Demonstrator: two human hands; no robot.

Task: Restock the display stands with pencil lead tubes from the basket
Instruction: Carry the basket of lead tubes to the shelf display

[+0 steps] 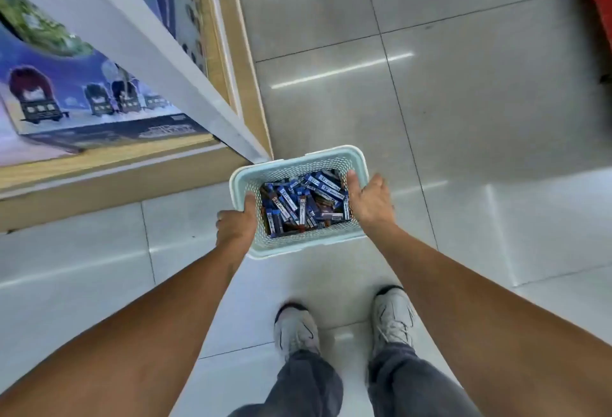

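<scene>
At far left a shelf unit [139, 52] with a white sloped edge and pale wood trim runs away from the viewer, holding a blue printed box [82, 98] with cartoon figures. Its near corner ends just beside the basket's far left rim. The left hand [236, 223] grasps the left rim of the basket [298, 244], thumb hooked inside, fingers curled outside. The basket is pale mint plastic with perforated mesh walls and rounded corners, its long axis running left to right between the hands, held above the floor in front of the person's shoes [392, 317]. Inside, the pencil lead tubes [298, 201] lie jumbled, slim blue and brown sticks, most slanting diagonally. The right hand [371, 201] grips the right rim, thumb inside. Rightward, glossy grey floor tiles [463, 102] spread wide, to a red object [596, 2] at the upper right edge.
</scene>
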